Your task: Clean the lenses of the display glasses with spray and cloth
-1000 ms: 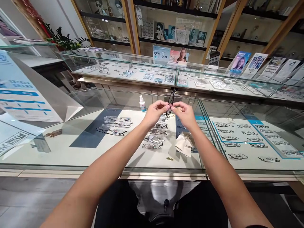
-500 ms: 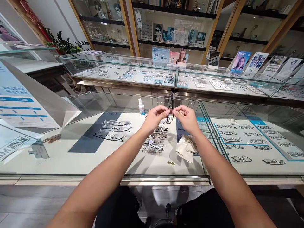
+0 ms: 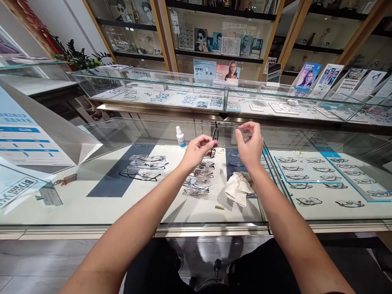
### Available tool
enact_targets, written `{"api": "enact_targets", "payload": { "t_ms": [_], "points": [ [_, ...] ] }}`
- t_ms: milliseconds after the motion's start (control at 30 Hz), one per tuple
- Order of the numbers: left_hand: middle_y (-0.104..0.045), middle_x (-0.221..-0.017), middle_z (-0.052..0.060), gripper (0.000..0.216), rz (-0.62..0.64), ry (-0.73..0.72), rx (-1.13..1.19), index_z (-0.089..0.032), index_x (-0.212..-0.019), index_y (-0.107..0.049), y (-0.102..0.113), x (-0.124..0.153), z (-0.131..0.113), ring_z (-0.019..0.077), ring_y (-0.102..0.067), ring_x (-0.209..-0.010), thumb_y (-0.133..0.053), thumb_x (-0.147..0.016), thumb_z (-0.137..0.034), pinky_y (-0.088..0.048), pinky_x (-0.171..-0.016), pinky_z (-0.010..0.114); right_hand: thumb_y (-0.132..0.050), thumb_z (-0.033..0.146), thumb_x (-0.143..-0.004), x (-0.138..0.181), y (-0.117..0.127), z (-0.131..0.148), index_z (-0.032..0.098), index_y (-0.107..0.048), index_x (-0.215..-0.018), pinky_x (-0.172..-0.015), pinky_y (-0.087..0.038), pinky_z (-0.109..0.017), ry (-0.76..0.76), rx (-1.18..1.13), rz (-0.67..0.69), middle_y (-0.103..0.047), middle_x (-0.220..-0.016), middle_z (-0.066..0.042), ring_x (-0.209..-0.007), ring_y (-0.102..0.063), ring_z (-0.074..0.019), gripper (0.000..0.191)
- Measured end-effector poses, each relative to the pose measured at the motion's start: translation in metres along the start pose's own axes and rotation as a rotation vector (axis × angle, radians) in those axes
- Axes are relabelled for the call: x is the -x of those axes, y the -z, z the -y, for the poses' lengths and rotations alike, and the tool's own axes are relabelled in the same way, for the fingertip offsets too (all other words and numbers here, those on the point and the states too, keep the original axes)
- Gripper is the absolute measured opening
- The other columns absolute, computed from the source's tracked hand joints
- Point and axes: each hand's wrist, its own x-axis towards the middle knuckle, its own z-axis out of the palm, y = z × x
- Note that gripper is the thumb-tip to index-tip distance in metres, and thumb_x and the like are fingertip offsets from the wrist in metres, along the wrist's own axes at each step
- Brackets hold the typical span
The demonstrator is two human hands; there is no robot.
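A dark-framed pair of glasses [image 3: 215, 136] is pinched in my left hand [image 3: 198, 150] and held up on edge above the glass counter. To its right, my right hand [image 3: 251, 145] is raised apart from the glasses, its fingers curved and spaced with nothing visible between them. Beneath my hands lies a column of glasses [image 3: 196, 184]. A crumpled cream cloth [image 3: 239, 188] rests just below my right hand. A white spray bottle [image 3: 180, 137] with a blue label stands left of the held glasses. Near the front lies a small gold-coloured bar [image 3: 219, 208].
More glasses [image 3: 143, 165] lie partly over a dark mat [image 3: 112, 179] to the left. Rows of frames fill the right showcase [image 3: 327, 212]. A large folded sign [image 3: 45, 126] stands at the left. Behind is another glass display counter [image 3: 153, 106].
My right hand has let go of the glasses and moved up and to the right, its fingers parting. My left hand still holds them, turned slightly.
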Motion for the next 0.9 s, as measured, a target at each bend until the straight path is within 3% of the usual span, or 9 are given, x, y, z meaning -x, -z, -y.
{"api": "enact_targets", "payload": {
  "t_ms": [133,300,500,700,900],
  "points": [
    [-0.08,-0.11,0.009,0.056,-0.026,0.011,0.021,-0.02,-0.093,-0.073,-0.003,0.001,-0.002,0.0249,-0.076,-0.11,-0.099,-0.069,-0.063,-0.065,-0.084,0.034,-0.064,0.041,-0.102,0.008,-0.006,0.004,0.025,-0.066,-0.118,-0.104,-0.055,-0.046,0.158,0.059,0.086,-0.079,-0.129,-0.013,-0.121,-0.07,-0.0299,0.023],
    [-0.075,-0.097,0.005,0.055,0.011,0.018,0.031,-0.021,-0.089,-0.073,-0.01,0.005,-0.004,0.0232,-0.074,-0.1,-0.101,-0.067,-0.062,-0.067,-0.079,0.035,-0.061,0.04,-0.105,0.015,-0.012,0.005,0.02,-0.069,-0.138,-0.121,-0.049,-0.05,0.303,0.126,0.253,-0.073,-0.149,-0.015,-0.139,-0.064,-0.0322,0.039],
    [-0.075,-0.099,0.005,0.047,0.064,0.007,0.018,-0.022,-0.089,-0.073,-0.014,0.01,-0.003,0.0229,-0.075,-0.102,-0.098,-0.073,-0.059,-0.067,-0.081,0.034,-0.058,0.036,-0.105,0.013,-0.013,0.004,0.02,-0.06,-0.154,-0.129,-0.043,-0.055,0.269,0.185,0.304,-0.057,-0.169,-0.017,-0.156,-0.054,-0.0337,0.052],
    [-0.08,-0.112,0.01,0.055,0.002,0.012,0.059,-0.02,-0.093,-0.07,-0.009,0.006,-0.004,0.0262,-0.077,-0.111,-0.1,-0.071,-0.061,-0.067,-0.086,0.037,-0.054,0.016,-0.095,0.01,-0.012,-0.002,0.019,-0.05,-0.165,-0.131,-0.043,-0.057,0.248,0.224,0.28,-0.053,-0.172,-0.017,-0.158,-0.049,-0.0341,0.07],
    [-0.08,-0.117,0.009,0.063,-0.138,-0.075,0.1,-0.022,-0.096,-0.064,0.005,-0.005,-0.006,0.0266,-0.079,-0.115,-0.1,-0.067,-0.064,-0.067,-0.086,0.037,-0.061,0.016,-0.085,0.011,-0.013,-0.012,0.021,-0.064,-0.15,-0.126,-0.043,-0.066,0.119,0.289,0.245,-0.058,-0.163,-0.016,-0.149,-0.048,-0.0407,0.065]
  ]
}}
